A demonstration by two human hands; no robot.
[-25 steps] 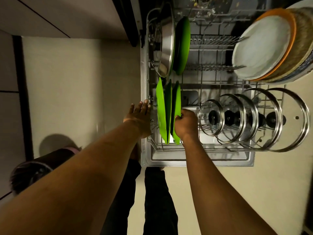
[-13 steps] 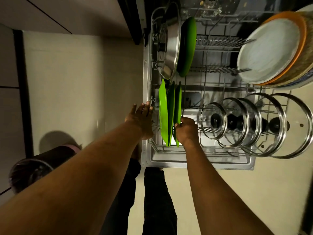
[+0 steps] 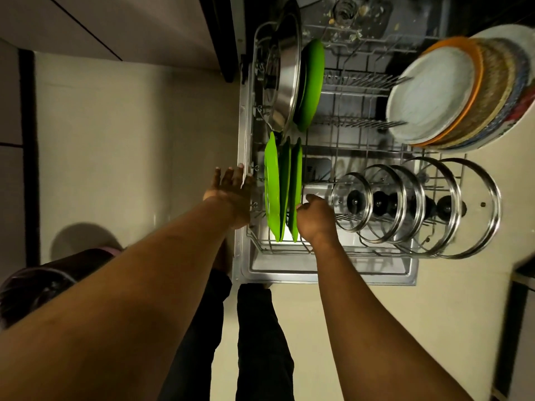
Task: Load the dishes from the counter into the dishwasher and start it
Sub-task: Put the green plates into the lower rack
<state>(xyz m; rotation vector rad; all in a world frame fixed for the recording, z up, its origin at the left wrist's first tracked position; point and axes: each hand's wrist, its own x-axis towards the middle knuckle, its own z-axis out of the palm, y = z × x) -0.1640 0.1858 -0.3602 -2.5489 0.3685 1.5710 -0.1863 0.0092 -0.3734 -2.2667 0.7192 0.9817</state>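
The dishwasher's lower rack [image 3: 333, 250] is pulled out over the open door. Three green plates [image 3: 272, 186] stand on edge at its near left. My right hand [image 3: 314, 218] has its fingers curled against the rightmost green plate [image 3: 296, 180]. My left hand [image 3: 231, 195] rests with straight fingers on the rack's left side. Further back stand a steel pan [image 3: 285, 73] and another green plate [image 3: 311, 82]. Several glass lids [image 3: 405, 204] fill the right row. A stack of plates [image 3: 434, 94] leans at the back right.
The dishwasher door's front edge [image 3: 324, 277] lies near my legs. Pale floor spreads to the left and right. A dark round bin [image 3: 37, 282] sits at the lower left. A dark cabinet edge [image 3: 220, 36] runs above the rack.
The view has shifted slightly. My right hand has slid a little lower along the rightmost green plate. My left hand stays on the rack's side.
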